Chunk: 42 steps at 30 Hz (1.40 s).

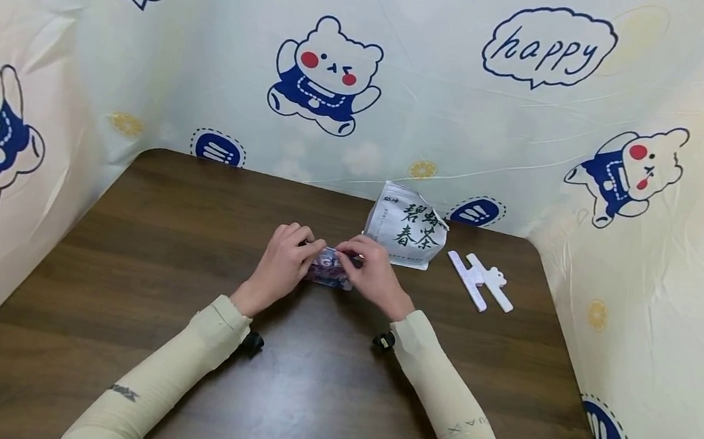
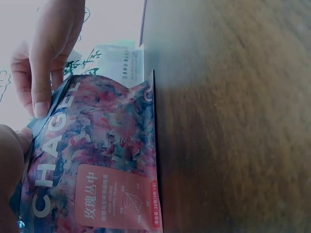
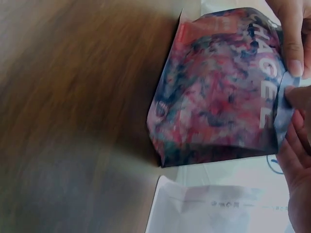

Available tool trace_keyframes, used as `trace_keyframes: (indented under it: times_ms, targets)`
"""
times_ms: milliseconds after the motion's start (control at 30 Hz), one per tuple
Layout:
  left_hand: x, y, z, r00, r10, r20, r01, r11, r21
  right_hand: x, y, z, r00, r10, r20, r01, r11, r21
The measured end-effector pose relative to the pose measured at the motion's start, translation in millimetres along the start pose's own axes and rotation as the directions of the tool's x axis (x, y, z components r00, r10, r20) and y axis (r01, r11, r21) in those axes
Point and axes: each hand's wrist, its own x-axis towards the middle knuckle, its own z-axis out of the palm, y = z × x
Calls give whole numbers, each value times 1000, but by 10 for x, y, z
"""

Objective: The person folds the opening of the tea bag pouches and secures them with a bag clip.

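A colourful pink-and-blue tea pouch [image 2: 112,131] lettered in white stands on the table between both hands. Its top edge [image 3: 284,107] looks folded over into a narrow strip. My left hand [image 1: 282,262] pinches this edge toward the left end, thumb on the near face. Toward the other end, my right hand [image 1: 372,270] holds the same edge between thumb and fingers. In the right wrist view the thumbs of the left hand [image 3: 291,36] and right hand [image 3: 299,141] lie close together on the strip.
A white tea bag [image 1: 407,230] with dark green characters stands just behind the right hand. Two white bag clips [image 1: 480,281] lie to its right on the brown wooden table [image 1: 150,282]. A printed cloth [image 1: 422,95] hangs around the back and sides.
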Motion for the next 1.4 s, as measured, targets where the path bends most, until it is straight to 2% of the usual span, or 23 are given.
trace_keyframes:
  times_ms: [100, 300, 467, 667, 900, 1167, 1400]
  targets:
    - [1, -4, -5, 1000, 7, -5, -7, 1000, 9, -13, 26, 3, 1000, -13, 2, 13, 1000, 18]
    - [-5, 8, 22, 999, 29, -14, -29, 1000, 10, -34, 11, -14, 998, -63, 6, 63, 998, -9]
    - [10, 8, 31, 1000, 1, -1, -1, 1000, -6, -43, 29, -22, 999, -40, -11, 40, 999, 1]
    - [8, -6, 12, 1000, 6, 5, -6, 1000, 2, -77, 114, -39, 1000, -20, -5, 20, 998, 57]
    - [3, -3, 23, 1000, 11, -9, -11, 1000, 4, -100, 96, -56, 999, -34, 34, 32, 999, 42]
    - [-4, -11, 29, 999, 31, -15, -31, 999, -20, -111, 74, -56, 999, -50, 8, 50, 998, 30]
    - [14, -27, 13, 998, 55, -14, -56, 996, -63, -143, 142, -106, 998, 44, 41, -48, 992, 115]
